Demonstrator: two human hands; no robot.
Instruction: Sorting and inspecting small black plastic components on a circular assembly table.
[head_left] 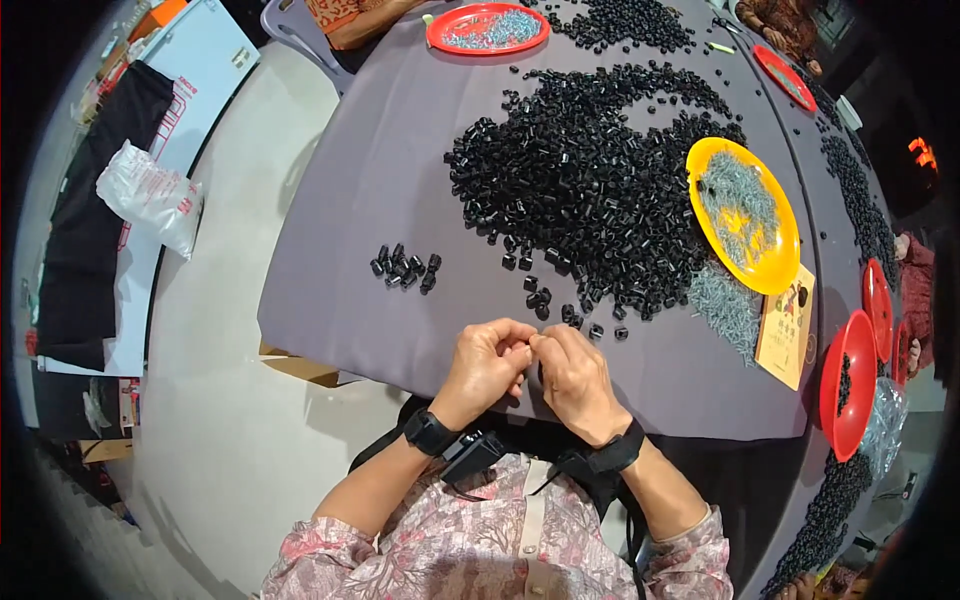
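My left hand [482,368] and my right hand [578,378] meet fingertip to fingertip over the table's near edge. Both are closed in a pinch, and whatever is between the fingers is too small and too hidden to name. Just beyond them spreads a big heap of small black plastic pieces [590,190], with a few loose ones near my right hand. A small separate group of black pieces [405,267] lies to the left. On the right, a yellow oval plate [783,250] holds thin silvery screws, and more screws [725,310] lie beside it.
The grey-covered table [350,190] carries a yellow booklet [787,335] by the plate. A red plate of screws [440,38] sits at the far side. Red bowls [835,410] stand at the right, where other people sit. A white bag [150,195] rests on the left surface.
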